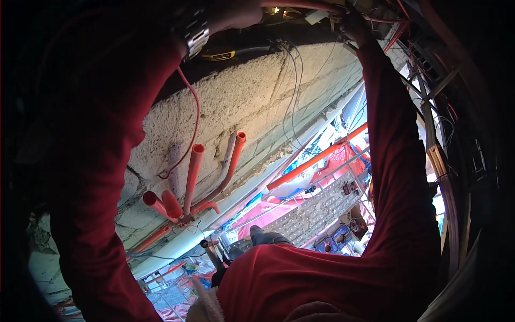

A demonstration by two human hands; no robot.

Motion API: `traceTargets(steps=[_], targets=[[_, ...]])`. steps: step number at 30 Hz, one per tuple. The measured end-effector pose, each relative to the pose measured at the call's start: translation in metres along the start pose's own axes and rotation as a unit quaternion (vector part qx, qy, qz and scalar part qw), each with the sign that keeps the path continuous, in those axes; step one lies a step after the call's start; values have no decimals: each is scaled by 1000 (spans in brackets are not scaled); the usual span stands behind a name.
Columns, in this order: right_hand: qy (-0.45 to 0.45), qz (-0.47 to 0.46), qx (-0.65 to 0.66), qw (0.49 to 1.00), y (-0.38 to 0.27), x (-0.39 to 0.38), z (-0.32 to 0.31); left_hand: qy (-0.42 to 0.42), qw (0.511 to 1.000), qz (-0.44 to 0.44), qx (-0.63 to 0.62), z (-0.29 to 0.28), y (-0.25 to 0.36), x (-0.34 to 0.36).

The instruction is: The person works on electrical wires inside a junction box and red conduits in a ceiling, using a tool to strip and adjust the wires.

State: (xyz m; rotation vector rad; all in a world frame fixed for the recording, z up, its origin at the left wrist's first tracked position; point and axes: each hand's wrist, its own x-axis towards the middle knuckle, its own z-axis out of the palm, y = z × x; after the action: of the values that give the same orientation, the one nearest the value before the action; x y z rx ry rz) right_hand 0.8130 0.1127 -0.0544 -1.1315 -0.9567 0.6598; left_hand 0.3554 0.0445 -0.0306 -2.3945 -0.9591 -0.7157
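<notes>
Both my arms, in red sleeves, are raised overhead. My left hand (236, 16), with a metal-banded watch (197, 40) on its wrist, is closed at the top edge around one end of an orange conduit pipe (303, 4). The pipe arches to the right towards my right hand (354, 27), which is at its other end. Deep shadow hides the right fingers, so their grip does not show. Close below my left hand, a yellow-and-black tool (219, 56) lies on top of the block wall.
Below, orange pipe stubs (194, 172) stick up beside the rough block wall (241, 102). Thin dark wires (294, 91) hang over it. A long orange pipe (316, 156) slants above a perforated metal platform (316, 206). Timber poles (437, 161) and loose cables stand at the right.
</notes>
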Motion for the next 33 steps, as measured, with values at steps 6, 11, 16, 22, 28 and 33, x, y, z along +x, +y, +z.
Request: traceTargets(steps=[6, 11, 16, 22, 28, 33], targets=[[-201, -29, 210, 956, 56, 21, 3, -5, 1000, -14, 22, 7, -9, -6], [-161, -51, 270, 948, 51, 51, -59, 15, 1000, 3, -14, 4, 15, 6], [103, -107, 113, 982, 54, -26, 35, -5, 1000, -24, -20, 25, 8, 4], [211, -128, 91, 965, 46, -51, 82, 20, 990, -6, -136, 105, -73, 39], [212, -503, -330, 770, 25, -96, 54, -170, 971, -15, -165, 14, -27, 24], [86, -484, -131, 861, 32, -153, 47, -32, 991, -41, -123, 55, -12, 34]])
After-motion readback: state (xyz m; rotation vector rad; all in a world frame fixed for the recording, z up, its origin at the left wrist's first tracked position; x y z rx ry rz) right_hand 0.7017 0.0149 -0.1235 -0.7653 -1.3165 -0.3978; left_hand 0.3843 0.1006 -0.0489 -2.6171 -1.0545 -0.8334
